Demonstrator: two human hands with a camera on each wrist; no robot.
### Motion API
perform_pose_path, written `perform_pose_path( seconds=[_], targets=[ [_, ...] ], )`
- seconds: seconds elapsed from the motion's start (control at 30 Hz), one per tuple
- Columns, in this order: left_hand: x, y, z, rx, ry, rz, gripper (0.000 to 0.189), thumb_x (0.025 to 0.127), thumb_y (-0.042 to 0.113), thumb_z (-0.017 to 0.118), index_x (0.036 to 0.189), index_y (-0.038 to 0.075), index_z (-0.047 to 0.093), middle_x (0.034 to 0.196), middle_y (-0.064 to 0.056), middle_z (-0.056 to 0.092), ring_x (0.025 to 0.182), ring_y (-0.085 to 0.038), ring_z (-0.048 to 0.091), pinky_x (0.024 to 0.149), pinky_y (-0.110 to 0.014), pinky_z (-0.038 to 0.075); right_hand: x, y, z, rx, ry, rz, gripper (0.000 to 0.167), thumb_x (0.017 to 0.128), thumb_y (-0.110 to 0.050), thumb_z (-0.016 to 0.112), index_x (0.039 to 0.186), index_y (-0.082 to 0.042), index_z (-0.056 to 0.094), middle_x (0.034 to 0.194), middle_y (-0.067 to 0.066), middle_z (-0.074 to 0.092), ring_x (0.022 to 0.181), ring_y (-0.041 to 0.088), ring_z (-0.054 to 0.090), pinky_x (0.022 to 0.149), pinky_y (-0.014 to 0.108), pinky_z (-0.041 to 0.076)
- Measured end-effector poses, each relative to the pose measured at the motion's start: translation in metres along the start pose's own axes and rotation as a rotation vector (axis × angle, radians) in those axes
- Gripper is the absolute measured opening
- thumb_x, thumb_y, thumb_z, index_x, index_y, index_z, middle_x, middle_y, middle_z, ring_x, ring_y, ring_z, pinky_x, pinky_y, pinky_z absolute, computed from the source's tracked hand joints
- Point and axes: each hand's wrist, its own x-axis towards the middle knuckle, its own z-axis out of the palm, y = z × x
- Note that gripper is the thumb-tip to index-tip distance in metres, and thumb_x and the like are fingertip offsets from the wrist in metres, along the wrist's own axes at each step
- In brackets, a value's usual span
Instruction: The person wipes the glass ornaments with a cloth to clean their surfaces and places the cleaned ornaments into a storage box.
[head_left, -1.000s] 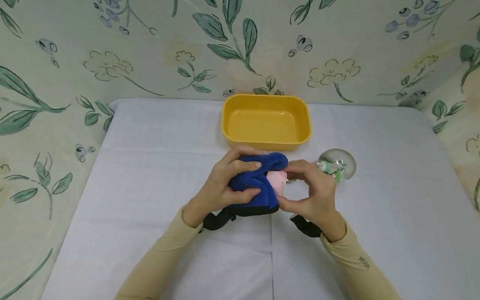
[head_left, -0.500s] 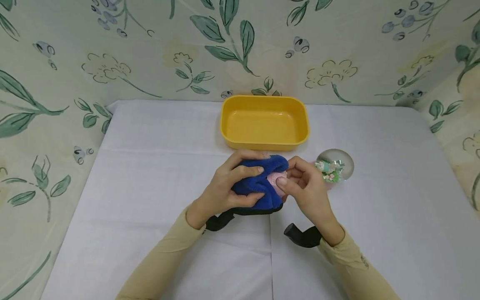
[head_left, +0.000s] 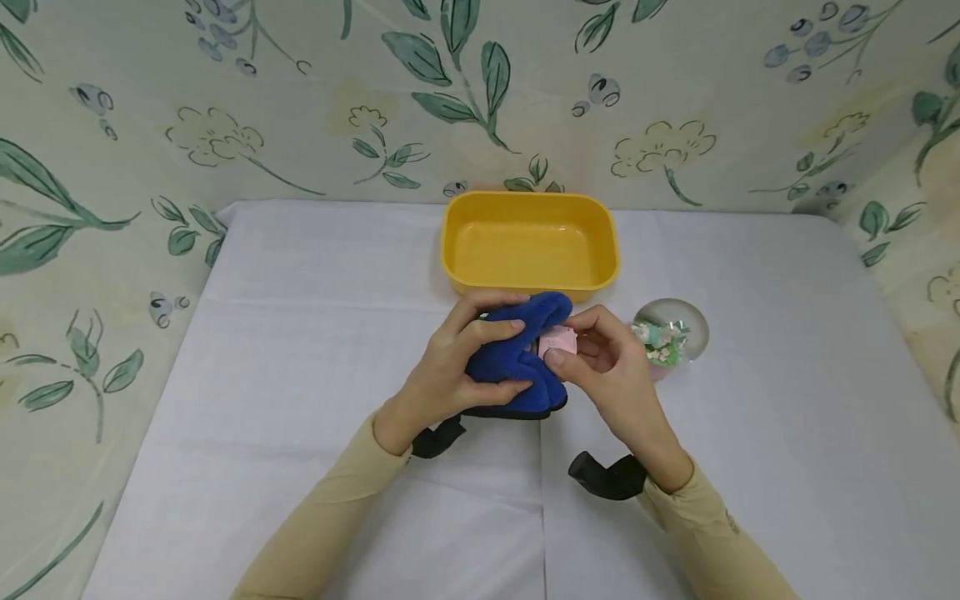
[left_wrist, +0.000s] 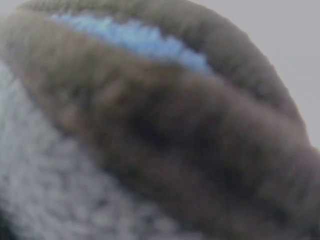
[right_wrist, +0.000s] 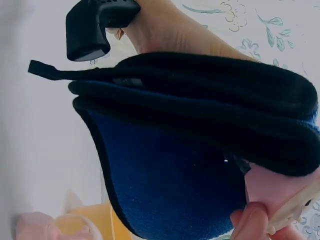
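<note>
My left hand point(head_left: 442, 367) grips a folded blue plush cloth point(head_left: 498, 364) with black edging, fingers on its far side and thumb on the near side. From the cloth's right-hand opening sticks out a pink faceted ornament point(head_left: 558, 342), the rest of it hidden in the folds. My right hand point(head_left: 618, 371) pinches its pink end between thumb and fingers. In the right wrist view the cloth point(right_wrist: 165, 175) hangs in layers beside the pink ornament point(right_wrist: 270, 187), which has cream decoration on it. The left wrist view is blurred, with fingers across the blue cloth point(left_wrist: 145, 42).
A yellow rectangular tray point(head_left: 528, 287) stands at the back of the white-covered table point(head_left: 315, 333), just beyond the cloth. To the right of my right hand sits a snow globe point(head_left: 671, 329) with green and white flowers on a pink base. Black wrist cameras point(head_left: 607, 475) hang under both wrists.
My right fingers have shifted, the thumb moving from the near edge onto the pink end's face. The cloth and ornament have turned, and the cloth's top fold has risen a little.
</note>
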Motion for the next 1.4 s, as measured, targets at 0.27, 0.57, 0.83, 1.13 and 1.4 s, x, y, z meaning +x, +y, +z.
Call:
perform_pose_path(
  seconds=[0.27,0.57,0.83,1.13,1.4],
  targets=[
    [0.001,-0.002,-0.003,0.033,0.069,-0.017,0.043,0.089,0.035,0.066,0.118,0.009,0.046,0.123,-0.026,0.044,0.112,-0.039,0.048,0.097,-0.046,0.045,-0.001,-0.001,0.002,0.052,0.061,0.014,0.023,0.085,0.007,0.06,0.108,0.003,0.056,0.104,0.017,0.06,0.086,0.021,0.063,0.072,0.027,0.056],
    [-0.001,-0.001,-0.008,0.02,0.111,-0.057,0.044,0.088,0.035,0.068,0.118,0.009,0.046,0.123,-0.027,0.044,0.113,-0.04,0.047,0.096,-0.046,0.046,-0.002,-0.001,0.004,0.148,0.098,0.04,0.025,0.084,0.009,0.058,0.105,-0.003,0.058,0.105,0.017,0.056,0.086,0.021,0.062,0.073,0.029,0.056],
    [-0.004,-0.002,-0.014,-0.035,0.163,-0.068,0.044,0.088,0.031,0.069,0.113,0.002,0.047,0.121,-0.03,0.042,0.112,-0.041,0.047,0.093,-0.043,0.048,-0.004,0.002,0.003,0.213,0.117,-0.008,0.027,0.081,0.01,0.058,0.105,-0.004,0.056,0.111,0.017,0.054,0.092,0.024,0.059,0.073,0.025,0.054],
    [-0.003,-0.001,-0.017,0.041,0.155,-0.066,0.043,0.09,0.036,0.066,0.114,0.005,0.049,0.12,-0.029,0.045,0.112,-0.04,0.048,0.093,-0.039,0.048,-0.004,0.004,0.001,0.255,0.107,-0.077,0.036,0.086,0.008,0.053,0.119,-0.006,0.049,0.118,0.016,0.048,0.103,0.028,0.052,0.083,0.027,0.053],
    [-0.003,0.0,-0.018,0.06,0.141,-0.062,0.042,0.091,0.037,0.065,0.114,0.006,0.05,0.122,-0.027,0.046,0.112,-0.039,0.048,0.094,-0.042,0.047,-0.003,0.006,-0.002,0.269,0.08,-0.167,0.043,0.087,0.008,0.047,0.129,-0.003,0.048,0.127,0.016,0.046,0.107,0.027,0.05,0.088,0.027,0.051]
  ],
)
